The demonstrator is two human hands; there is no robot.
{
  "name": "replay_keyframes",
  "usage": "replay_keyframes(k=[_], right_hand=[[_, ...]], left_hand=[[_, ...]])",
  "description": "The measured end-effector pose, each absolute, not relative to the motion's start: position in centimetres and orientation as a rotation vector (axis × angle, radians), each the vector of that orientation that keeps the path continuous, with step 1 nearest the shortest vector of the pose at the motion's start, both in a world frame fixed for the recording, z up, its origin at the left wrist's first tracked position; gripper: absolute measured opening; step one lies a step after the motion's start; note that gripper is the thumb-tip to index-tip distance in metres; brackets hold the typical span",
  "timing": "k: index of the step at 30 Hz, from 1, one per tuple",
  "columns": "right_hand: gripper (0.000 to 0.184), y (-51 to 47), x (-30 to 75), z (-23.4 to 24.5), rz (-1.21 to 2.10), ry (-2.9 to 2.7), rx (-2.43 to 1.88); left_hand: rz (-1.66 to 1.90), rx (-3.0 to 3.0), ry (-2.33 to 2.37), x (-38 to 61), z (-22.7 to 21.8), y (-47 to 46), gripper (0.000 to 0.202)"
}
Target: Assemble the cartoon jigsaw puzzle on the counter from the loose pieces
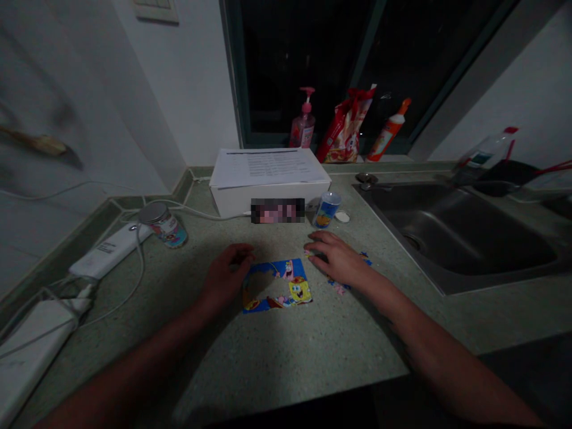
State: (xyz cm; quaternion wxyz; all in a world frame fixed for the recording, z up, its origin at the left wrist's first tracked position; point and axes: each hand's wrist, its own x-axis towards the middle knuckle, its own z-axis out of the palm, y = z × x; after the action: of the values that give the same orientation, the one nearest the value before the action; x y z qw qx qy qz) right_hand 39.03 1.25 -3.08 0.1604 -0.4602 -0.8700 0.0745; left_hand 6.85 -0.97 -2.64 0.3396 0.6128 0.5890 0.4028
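Observation:
On the speckled green countertop (286,351) lies a partly assembled cartoon jigsaw puzzle (277,287), blue with pink and yellow characters. Its left part shows a dark gap, though shadow makes the edges hard to judge. My left hand (227,275) is curled at the puzzle's upper left corner, and any small piece in its fingers is hidden. My right hand (337,259) lies spread on the counter to the right of the puzzle. Loose puzzle pieces (339,288) are scattered beneath and around that hand, partly hidden by it.
Behind the puzzle stands a white box (268,202) with papers on top, beside a blue cup (326,210). A tin can (164,224) lies on its side near a white power strip (107,253) and cables. A steel sink (460,232) is set into the counter on the right.

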Motion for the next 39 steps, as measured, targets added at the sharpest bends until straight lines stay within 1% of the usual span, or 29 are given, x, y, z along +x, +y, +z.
replay_keyframes(k=[7, 12, 18, 26, 36, 39], right_hand=[[0.025, 1.06, 38.81, -2.63, 0.238, -2.47, -1.323], [0.031, 1.01, 38.7, -2.54, 0.214, -2.452, -1.342], [0.024, 0.96, 38.66, -2.69, 0.22, -2.447, -1.351], [0.033, 0.68, 38.35, -2.26, 0.21, -2.509, -1.313], [0.035, 0.71, 38.43, -2.12, 0.233, -2.527, -1.281], [0.035, 0.74, 38.39, -2.12, 0.253, -2.508, -1.286]], left_hand=[[1.04, 1.602, 1.535, 6.84, -2.59, -1.02, 0.036], [1.026, 1.573, 1.541, 6.94, -2.24, -1.09, 0.037], [1.029, 1.592, 1.539, 6.93, -2.23, -1.18, 0.032], [1.02, 1.614, 1.545, 6.93, -2.35, -1.06, 0.034], [1.026, 1.61, 1.541, 6.9, -2.34, -1.11, 0.035], [1.025, 1.601, 1.537, 6.97, -2.22, -1.13, 0.033]])
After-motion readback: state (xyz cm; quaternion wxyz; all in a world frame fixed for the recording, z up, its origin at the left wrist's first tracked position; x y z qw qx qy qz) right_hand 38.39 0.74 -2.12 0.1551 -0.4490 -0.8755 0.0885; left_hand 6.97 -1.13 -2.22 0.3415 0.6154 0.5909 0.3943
